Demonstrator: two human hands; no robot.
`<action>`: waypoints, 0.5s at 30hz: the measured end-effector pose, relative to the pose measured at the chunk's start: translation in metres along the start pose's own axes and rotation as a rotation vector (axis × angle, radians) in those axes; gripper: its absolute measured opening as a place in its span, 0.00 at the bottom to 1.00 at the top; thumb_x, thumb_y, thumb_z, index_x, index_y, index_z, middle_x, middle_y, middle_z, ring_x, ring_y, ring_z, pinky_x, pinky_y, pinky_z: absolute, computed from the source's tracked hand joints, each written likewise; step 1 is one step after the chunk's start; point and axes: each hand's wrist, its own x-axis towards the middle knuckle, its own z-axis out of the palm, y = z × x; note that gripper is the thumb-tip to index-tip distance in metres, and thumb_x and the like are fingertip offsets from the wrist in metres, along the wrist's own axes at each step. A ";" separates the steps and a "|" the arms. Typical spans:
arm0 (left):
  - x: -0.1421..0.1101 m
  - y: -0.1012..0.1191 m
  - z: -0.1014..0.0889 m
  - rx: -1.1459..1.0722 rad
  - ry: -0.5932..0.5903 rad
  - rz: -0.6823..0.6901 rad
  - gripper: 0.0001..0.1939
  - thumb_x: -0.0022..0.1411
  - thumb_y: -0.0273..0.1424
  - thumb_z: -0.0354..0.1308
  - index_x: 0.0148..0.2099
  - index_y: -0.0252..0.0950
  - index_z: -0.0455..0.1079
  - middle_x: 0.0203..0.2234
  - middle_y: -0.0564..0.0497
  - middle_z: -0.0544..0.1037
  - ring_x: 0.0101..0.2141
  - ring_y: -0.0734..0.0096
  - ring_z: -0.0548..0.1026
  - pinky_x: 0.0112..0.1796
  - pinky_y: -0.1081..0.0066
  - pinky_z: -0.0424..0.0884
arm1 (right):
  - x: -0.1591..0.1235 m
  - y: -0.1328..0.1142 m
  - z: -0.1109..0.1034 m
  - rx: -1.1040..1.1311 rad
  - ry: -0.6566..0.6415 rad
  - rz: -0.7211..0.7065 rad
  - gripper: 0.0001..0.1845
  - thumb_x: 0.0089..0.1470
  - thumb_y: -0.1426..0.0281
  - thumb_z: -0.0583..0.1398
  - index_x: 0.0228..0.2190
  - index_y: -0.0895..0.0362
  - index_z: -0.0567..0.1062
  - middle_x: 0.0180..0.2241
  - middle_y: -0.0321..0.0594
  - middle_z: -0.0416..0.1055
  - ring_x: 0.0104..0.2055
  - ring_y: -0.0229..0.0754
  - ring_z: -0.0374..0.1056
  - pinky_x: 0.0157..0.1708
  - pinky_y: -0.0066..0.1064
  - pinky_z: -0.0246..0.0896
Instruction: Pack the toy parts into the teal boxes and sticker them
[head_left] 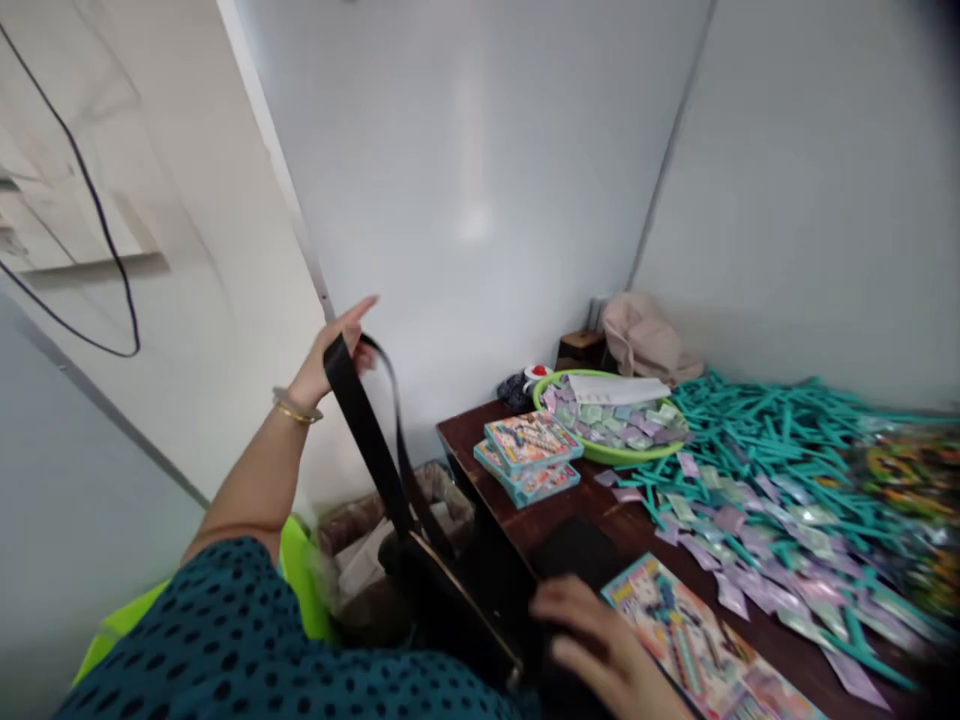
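My left hand (346, 345) is raised with the black strap (371, 440) of a bag hooked over it; the index finger points outward while the other fingers curl round the strap. Below hangs the black bag (457, 600), a zip running along its upper edge. My right hand (600, 640), slightly blurred, is beside the bag with thumb and fingers apart. It is close to the table edge and a colourful printed box (690, 630). Whether its fingertips touch the bag I cannot tell.
On the dark wooden table (469, 430) are stacked boxes (529, 450), a green basin (611, 455) of small packets, teal sticks (780, 440) and scattered packets (757, 540). A lined bin (442, 490) stands on the floor. Pink cloth (637, 335) lies near the wall.
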 end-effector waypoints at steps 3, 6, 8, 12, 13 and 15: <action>0.000 0.039 0.036 -0.530 -0.488 -0.113 0.52 0.59 0.72 0.35 0.75 0.48 0.49 0.46 0.40 0.80 0.35 0.56 0.81 0.33 0.61 0.76 | 0.071 -0.030 0.008 0.070 0.173 -0.024 0.32 0.58 0.56 0.66 0.61 0.48 0.72 0.62 0.48 0.69 0.66 0.56 0.64 0.67 0.53 0.58; -0.008 0.069 0.044 -0.758 -0.412 -0.069 0.46 0.60 0.71 0.40 0.73 0.57 0.49 0.59 0.43 0.73 0.45 0.47 0.81 0.38 0.53 0.79 | 0.137 -0.050 0.052 0.246 0.081 -0.099 0.40 0.49 0.55 0.70 0.62 0.51 0.71 0.62 0.48 0.69 0.66 0.58 0.63 0.68 0.53 0.55; -0.008 0.070 0.024 -0.804 -0.324 -0.006 0.46 0.59 0.71 0.43 0.73 0.59 0.49 0.64 0.44 0.68 0.49 0.43 0.80 0.41 0.49 0.79 | 0.168 -0.050 0.087 0.424 -0.090 -0.056 0.20 0.51 0.54 0.67 0.44 0.46 0.81 0.44 0.39 0.80 0.49 0.56 0.76 0.55 0.51 0.70; 0.005 0.021 -0.045 -0.744 -0.188 0.102 0.59 0.45 0.73 0.57 0.74 0.57 0.48 0.70 0.37 0.59 0.55 0.36 0.76 0.45 0.45 0.77 | 0.235 -0.043 0.086 0.687 -0.005 0.084 0.13 0.50 0.50 0.64 0.31 0.44 0.79 0.23 0.33 0.72 0.23 0.48 0.70 0.29 0.43 0.71; 0.006 0.002 -0.057 -0.724 -0.199 0.086 0.64 0.40 0.72 0.62 0.74 0.56 0.47 0.71 0.35 0.57 0.56 0.35 0.75 0.46 0.44 0.77 | 0.255 -0.051 0.064 0.764 0.071 0.077 0.13 0.51 0.51 0.64 0.34 0.45 0.78 0.21 0.32 0.68 0.21 0.44 0.66 0.26 0.39 0.68; -0.002 -0.038 -0.063 -0.752 -0.353 -0.011 0.66 0.39 0.68 0.67 0.75 0.56 0.45 0.69 0.33 0.60 0.53 0.36 0.77 0.42 0.47 0.79 | 0.292 -0.084 0.006 0.887 0.039 -0.013 0.15 0.53 0.57 0.65 0.40 0.49 0.77 0.19 0.28 0.61 0.18 0.36 0.58 0.22 0.30 0.61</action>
